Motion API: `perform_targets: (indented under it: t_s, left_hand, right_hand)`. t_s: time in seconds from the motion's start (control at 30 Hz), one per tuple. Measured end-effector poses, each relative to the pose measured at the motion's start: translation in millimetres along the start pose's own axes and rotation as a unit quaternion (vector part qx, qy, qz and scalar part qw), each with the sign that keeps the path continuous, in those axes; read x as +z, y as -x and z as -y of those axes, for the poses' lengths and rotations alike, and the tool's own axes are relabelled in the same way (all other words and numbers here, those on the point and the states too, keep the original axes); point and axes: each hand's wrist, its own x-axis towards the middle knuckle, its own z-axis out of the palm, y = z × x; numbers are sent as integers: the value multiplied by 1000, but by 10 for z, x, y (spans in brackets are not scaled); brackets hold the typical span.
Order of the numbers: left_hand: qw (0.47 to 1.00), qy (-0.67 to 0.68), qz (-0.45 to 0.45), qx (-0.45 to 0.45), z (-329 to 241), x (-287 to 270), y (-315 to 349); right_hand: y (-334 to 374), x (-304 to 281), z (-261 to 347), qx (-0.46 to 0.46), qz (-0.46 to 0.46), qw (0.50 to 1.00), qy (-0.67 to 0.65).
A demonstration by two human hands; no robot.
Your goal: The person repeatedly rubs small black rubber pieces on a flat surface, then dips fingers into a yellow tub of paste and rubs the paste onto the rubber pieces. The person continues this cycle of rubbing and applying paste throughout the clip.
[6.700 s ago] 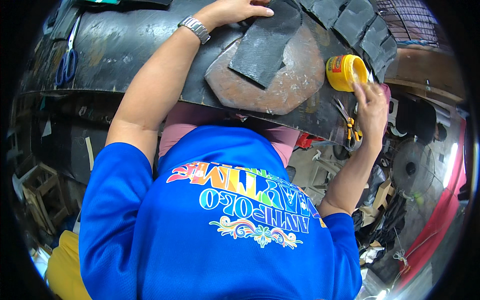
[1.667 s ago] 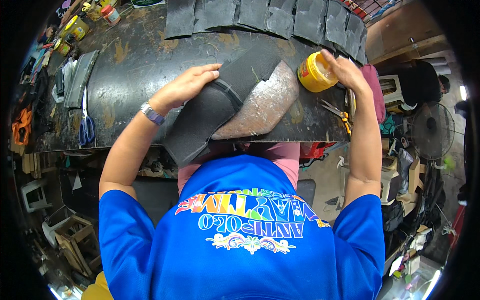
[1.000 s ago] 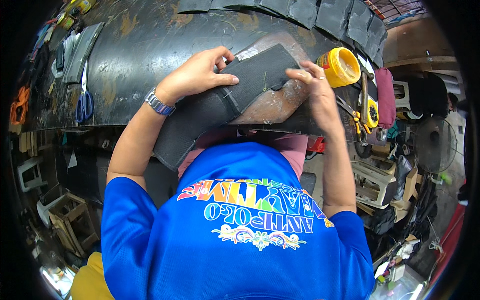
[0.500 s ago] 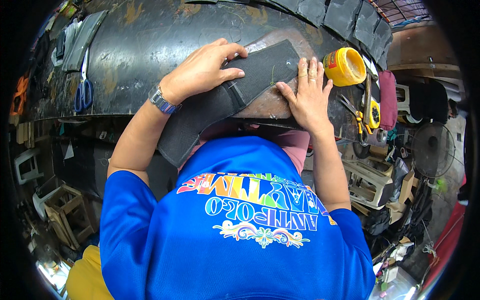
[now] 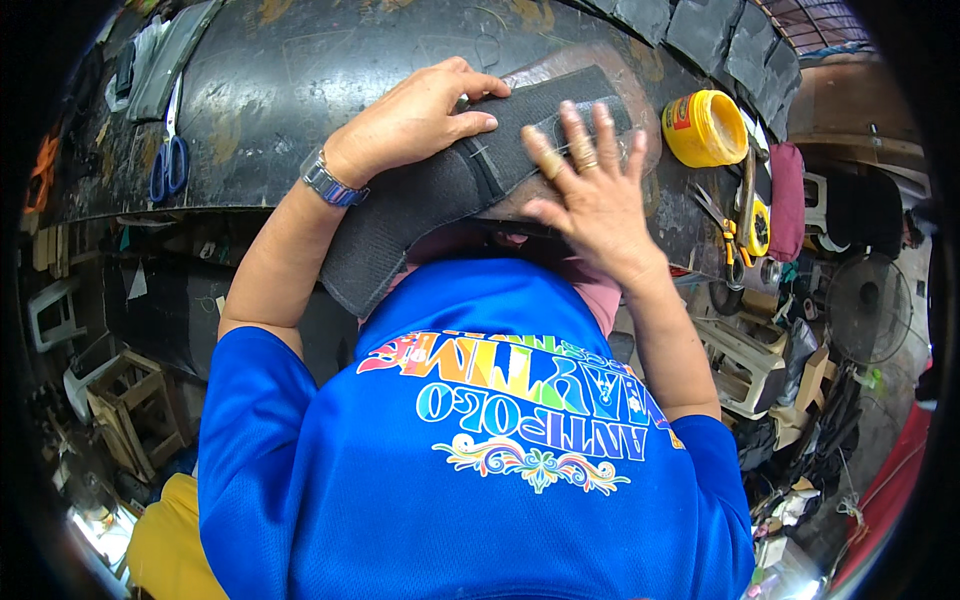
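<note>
Head view: across the desk [image 5: 330, 75] and past its near edge lies a black piece [image 5: 435, 192], mostly matte and seemingly uncoated, the left hand [image 5: 412, 122] curled at its rim, gripping or not I can't tell, the right hand [image 5: 600, 205], fingers spread and empty, over one glossy smear [image 5: 617, 115].

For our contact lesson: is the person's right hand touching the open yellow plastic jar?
Apart. The head view shows a plain gap between the right hand and the jar.
</note>
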Motion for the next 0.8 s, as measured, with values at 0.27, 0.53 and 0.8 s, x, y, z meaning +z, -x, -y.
perform_targets:
  t_s: [0.27, 0.53, 0.8]
  left_hand:
    - [1000, -12, -18, 14, 9, 28, -6]
    - [1000, -17, -23, 0, -42, 29, 23]
    - [1000, -7, -24, -6, -44, 40, 22]
  right_hand:
    - [140, -172, -16, -33, 42, 935, -351]
    - [-79, 55, -637, 154, -95, 941, -287]
    - [-328, 206, -336, 133, -71, 988, 24]
